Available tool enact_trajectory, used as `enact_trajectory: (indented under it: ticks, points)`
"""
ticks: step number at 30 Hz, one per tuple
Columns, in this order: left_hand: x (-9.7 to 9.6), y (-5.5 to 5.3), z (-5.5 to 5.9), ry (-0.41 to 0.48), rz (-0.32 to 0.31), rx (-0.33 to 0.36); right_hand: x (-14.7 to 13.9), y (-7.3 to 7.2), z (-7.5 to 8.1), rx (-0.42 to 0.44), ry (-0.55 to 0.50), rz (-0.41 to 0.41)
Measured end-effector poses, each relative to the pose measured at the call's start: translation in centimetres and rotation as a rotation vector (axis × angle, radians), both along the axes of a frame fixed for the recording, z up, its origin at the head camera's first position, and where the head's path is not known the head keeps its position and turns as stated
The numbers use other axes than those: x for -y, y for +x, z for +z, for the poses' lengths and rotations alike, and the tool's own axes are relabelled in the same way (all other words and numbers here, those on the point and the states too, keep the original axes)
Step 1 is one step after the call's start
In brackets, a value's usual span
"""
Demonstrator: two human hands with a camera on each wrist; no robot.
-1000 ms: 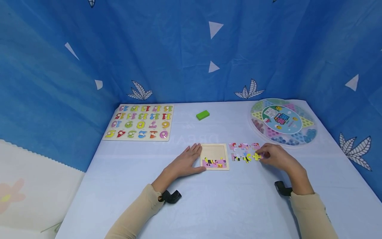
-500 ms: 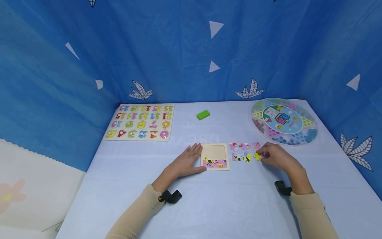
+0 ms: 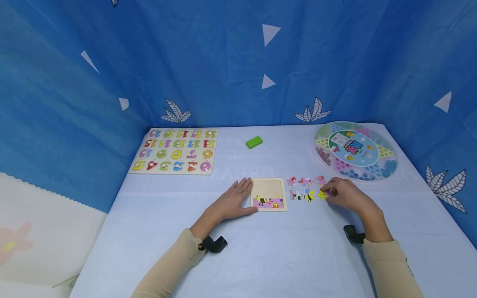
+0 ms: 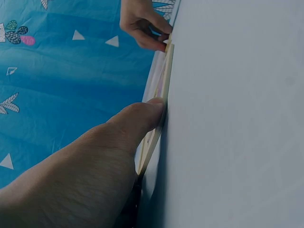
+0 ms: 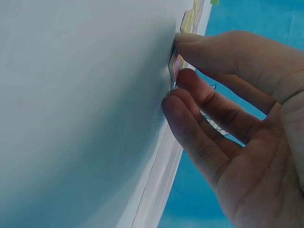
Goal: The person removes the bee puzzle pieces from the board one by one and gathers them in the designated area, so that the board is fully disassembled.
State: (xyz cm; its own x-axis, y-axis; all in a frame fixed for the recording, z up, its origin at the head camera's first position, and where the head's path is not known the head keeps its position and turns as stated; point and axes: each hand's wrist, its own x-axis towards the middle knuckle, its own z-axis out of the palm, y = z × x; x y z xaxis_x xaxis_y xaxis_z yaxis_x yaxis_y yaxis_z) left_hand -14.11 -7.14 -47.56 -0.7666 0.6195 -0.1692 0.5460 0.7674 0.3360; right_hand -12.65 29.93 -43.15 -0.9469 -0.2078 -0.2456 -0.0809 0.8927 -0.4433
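A square wooden puzzle tray (image 3: 266,187) lies on the table, with a strip of pink pieces showing a bee (image 3: 265,202) along its near side. My left hand (image 3: 234,202) rests at the tray's left edge, fingers straight and thumb at the near corner. In the left wrist view the thumb (image 4: 151,111) presses the tray's rim. Right of the tray, loose jigsaw pieces (image 3: 306,182) lie in two rows. My right hand (image 3: 346,195) pinches the yellow-and-pink jigsaw piece (image 3: 321,195) at the near row's right end. Thumb and fingertips meet its edges in the right wrist view.
A number puzzle board (image 3: 171,171) lies at the back left. A green block (image 3: 254,142) sits behind the tray. A round clear bead box (image 3: 354,151) stands at the back right, just beyond the right hand. Blue printed cloth (image 3: 223,62) hangs behind the table.
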Motion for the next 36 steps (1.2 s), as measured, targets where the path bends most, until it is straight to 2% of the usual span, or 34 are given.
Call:
enact_trajectory:
  ticks: [12,21,29,36]
  points:
    - [-0.1,0.1,0.1,-0.006,0.01,0.006,0.2,-0.2,-0.1,-0.031,-0.007,0.026]
    - [-0.1,0.1,0.1,-0.023,0.008,-0.001,0.5,-0.6,0.1,0.001,-0.006,0.0]
    - [0.0,0.2,0.3,-0.008,0.006,0.014,2.2,-0.7,0.9,-0.016,-0.037,0.042]
    - [-0.1,0.3,0.3,-0.001,0.01,0.019,3.6,-1.0,0.9,-0.063,-0.049,0.078]
